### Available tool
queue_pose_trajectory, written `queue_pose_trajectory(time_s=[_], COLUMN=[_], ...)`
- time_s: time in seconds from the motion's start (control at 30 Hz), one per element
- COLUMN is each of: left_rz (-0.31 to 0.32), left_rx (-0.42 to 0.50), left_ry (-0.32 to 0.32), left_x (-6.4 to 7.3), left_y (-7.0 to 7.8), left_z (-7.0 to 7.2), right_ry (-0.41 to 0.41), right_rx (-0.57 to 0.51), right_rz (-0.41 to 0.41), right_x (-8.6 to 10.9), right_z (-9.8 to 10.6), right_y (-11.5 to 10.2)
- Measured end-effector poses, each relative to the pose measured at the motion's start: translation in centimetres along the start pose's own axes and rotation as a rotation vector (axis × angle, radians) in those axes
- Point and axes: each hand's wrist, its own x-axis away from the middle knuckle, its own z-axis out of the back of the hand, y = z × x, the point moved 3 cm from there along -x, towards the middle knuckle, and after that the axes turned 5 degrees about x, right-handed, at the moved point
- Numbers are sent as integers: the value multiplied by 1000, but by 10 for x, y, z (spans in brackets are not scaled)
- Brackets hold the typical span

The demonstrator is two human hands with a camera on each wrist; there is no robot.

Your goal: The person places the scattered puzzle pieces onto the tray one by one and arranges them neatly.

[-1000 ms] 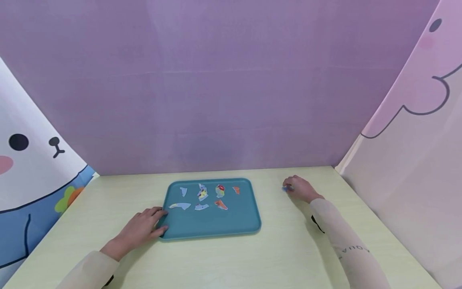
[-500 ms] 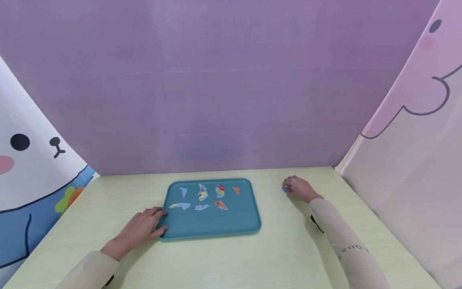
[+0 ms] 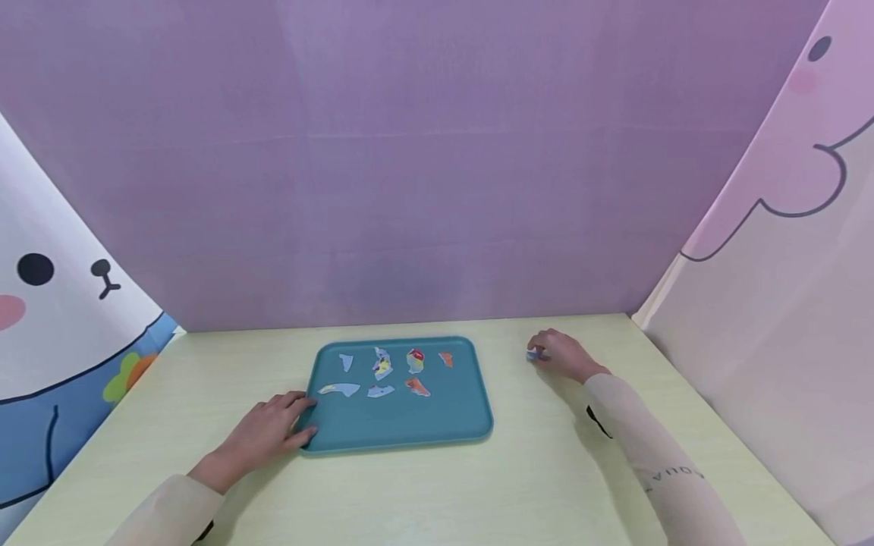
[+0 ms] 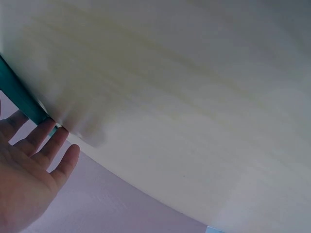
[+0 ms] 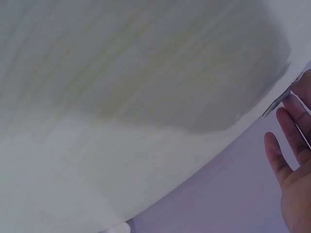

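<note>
A teal tray lies on the table with several irregular printed puzzle pieces in two rows. In the upper row are a yellow-and-blue piece and a red-and-yellow piece; an orange piece ends the lower row. At the tray's left rim rests my left hand, its fingertips and thumb touching the edge. Right of the tray, my right hand pinches a small bluish puzzle piece between thumb and fingers. The right wrist view shows that piece edge-on, partly hidden by the fingertips.
The pale wood-grain table extends around the tray. Behind it rises a purple backdrop. Cartoon-printed panels stand at the left and right.
My right hand has shifted slightly left with the bluish puzzle piece, which shows a little more beyond the fingers. The left hand and tray stay in place.
</note>
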Motion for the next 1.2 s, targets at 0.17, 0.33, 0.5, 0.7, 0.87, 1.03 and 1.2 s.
queue_pose_trajectory(time_s=[0.17, 0.33, 0.5, 0.7, 0.87, 1.03, 1.2], left_rz=[5, 7, 3, 4, 9, 9, 7], left_rx=[-1, 0, 0, -1, -1, -1, -4], left_ry=[-4, -5, 1, -4, -7, -6, -3], left_x=[0, 0, 0, 0, 0, 0, 0], left_y=[-1, 0, 0, 0, 0, 0, -1], left_z=[-1, 0, 0, 0, 1, 0, -2], right_ry=[-4, -8, -15, -12, 36, -14, -56], right_rx=[22, 27, 47, 45, 70, 92, 106], right_rz=[50, 103, 141, 213, 307, 315, 323], right_x=[-3, -7, -11, -15, -19, -25, -31], right_z=[1, 1, -1, -1, -2, -1, -1], right_y=[-13, -28, -44, -67, -85, -103, -117])
